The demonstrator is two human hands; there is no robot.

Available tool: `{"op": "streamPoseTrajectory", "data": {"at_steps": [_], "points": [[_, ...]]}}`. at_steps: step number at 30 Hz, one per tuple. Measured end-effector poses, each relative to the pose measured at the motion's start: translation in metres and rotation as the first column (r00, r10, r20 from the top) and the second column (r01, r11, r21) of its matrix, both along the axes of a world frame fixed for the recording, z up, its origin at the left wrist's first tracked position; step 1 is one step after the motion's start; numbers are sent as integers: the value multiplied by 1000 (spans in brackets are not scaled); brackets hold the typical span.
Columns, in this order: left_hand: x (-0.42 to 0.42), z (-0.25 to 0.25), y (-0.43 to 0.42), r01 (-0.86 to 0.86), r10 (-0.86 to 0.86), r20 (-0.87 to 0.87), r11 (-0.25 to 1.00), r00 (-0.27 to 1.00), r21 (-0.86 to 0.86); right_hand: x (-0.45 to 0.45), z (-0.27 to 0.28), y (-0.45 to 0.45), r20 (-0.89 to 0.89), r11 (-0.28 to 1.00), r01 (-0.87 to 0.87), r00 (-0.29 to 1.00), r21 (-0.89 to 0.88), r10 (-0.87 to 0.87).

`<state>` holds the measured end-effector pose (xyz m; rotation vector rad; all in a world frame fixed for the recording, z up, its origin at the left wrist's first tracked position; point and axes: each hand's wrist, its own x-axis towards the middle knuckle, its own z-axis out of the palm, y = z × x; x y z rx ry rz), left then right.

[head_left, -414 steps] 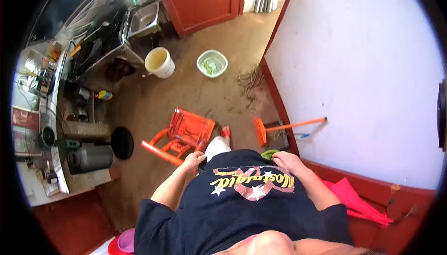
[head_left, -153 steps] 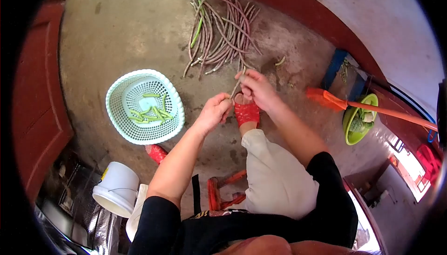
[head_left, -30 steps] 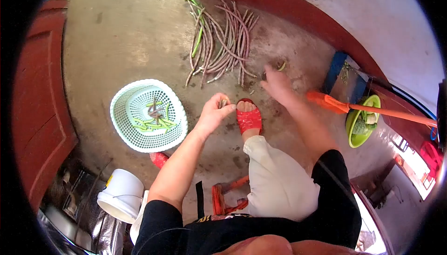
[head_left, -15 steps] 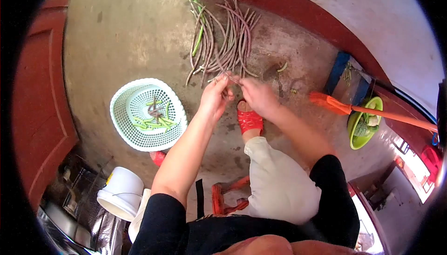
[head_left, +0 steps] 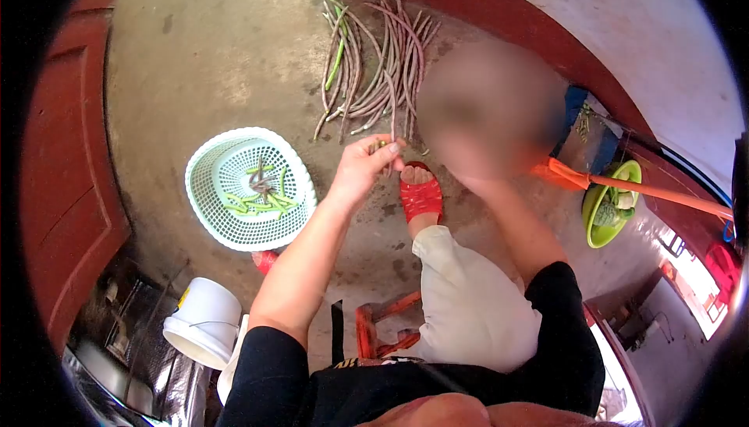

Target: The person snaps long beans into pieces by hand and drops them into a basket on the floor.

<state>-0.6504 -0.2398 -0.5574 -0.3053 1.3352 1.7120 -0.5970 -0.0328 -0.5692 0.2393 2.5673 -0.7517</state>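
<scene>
Slender purple-brown long beans (head_left: 398, 60) are heaped loosely on the grey-brown concrete floor (head_left: 211, 60), and the likeliest mishap is a spill: if the grip of the left hand (head_left: 365, 168) is loosened, the short pieces (head_left: 378, 146) seemingly tucked in it could be dropped to the right of the pale mint perforated plastic basket (head_left: 201, 189), onto the red open-toed slipper (head_left: 421, 197) or the floor. The heap could be pulled apart if the single long bean (head_left: 392, 107) pinched by that hand, its far end overlapping the others in view, is snagged. The basket could be nudged by the left forearm (head_left: 304, 271), seen close to its right rim.

Relative to the basket, the heap is set farther out and to the right, beyond the left hand. The right hand (head_left: 466, 163) is placed farther right of the basket and is blurred; whether anything is grasped there cannot be told.
</scene>
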Motion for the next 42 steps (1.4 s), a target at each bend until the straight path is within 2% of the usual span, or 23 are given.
{"op": "streamPoseTrajectory", "data": {"at_steps": [3,4,5,6,7,9,10,15,18,21,23,24,25,27,28,29,31,33,37,39,40,41,42], "points": [[-1,-6,-9,-58,22,215,985,976,160,3,-27,18,-23,977,-164,985,139,169],[-2,-2,-9,-107,25,313,963,949,249,-10,-20,11,103,959,180,982,-220,-161],[-2,0,-9,-165,18,405,929,914,331,-22,-11,6,323,707,518,855,-482,-406],[2,1,-6,-172,18,426,929,905,327,-30,-1,3,572,347,665,746,-661,-340],[5,0,-4,-169,12,427,928,904,331,-34,-3,-1,571,347,667,745,-659,-345],[13,-3,-4,12,-78,366,984,927,180,-43,-7,-10,666,14,706,674,-708,-321],[18,-2,-4,12,-58,326,990,944,141,-46,-4,-13,626,-15,661,704,-751,-335],[32,-14,-7,-73,65,319,997,946,12,-33,2,-24,525,113,626,727,-772,-443],[34,-29,-7,-98,135,368,988,920,-116,-16,11,-36,225,397,417,866,-818,-447],[37,-40,-10,-30,107,329,972,938,-232,-18,34,-43,153,385,403,829,-830,-538],[30,-30,-11,-49,81,308,993,948,-111,-22,28,-31,181,365,399,844,-841,-505],[27,-24,-9,-87,76,305,996,949,23,-22,23,-27,275,314,457,833,-832,-480],[22,-9,-6,-80,68,315,997,947,23,-19,19,-26,367,265,514,815,-816,-448],[7,15,3,-18,-34,320,987,947,157,-16,8,-28,390,220,519,807,-826,-443],[9,5,4,143,-174,243,980,954,141,-14,7,-29,444,180,559,783,-809,-435],[12,-1,4,144,-176,241,979,955,142,-13,6,-29,497,138,598,755,-789,-428],[14,-6,6,157,-175,204,982,963,101,-13,9,-28,465,204,599,758,-775,-458],[21,-8,7,112,-123,205,992,971,62,-10,6,-23,409,387,573,805,-722,-430],[40,-31,5,53,-27,294,996,955,-78,7,15,-43,279,528,521,837,-671,-471],[43,-36,2,47,4,325,988,946,-149,10,17,-50,-188,798,197,914,-569,-359],[44,-36,1,25,30,340,987,940,-157,13,15,-49,-40,710,270,921,-650,-387],[43,-37,0,11,48,354,987,934,-163,14,11,-47,-43,710,273,919,-649,-392],[42,-35,-1,-36,61,258,994,964,-100,17,8,-45,174,620,405,900,-672,-400]]}}
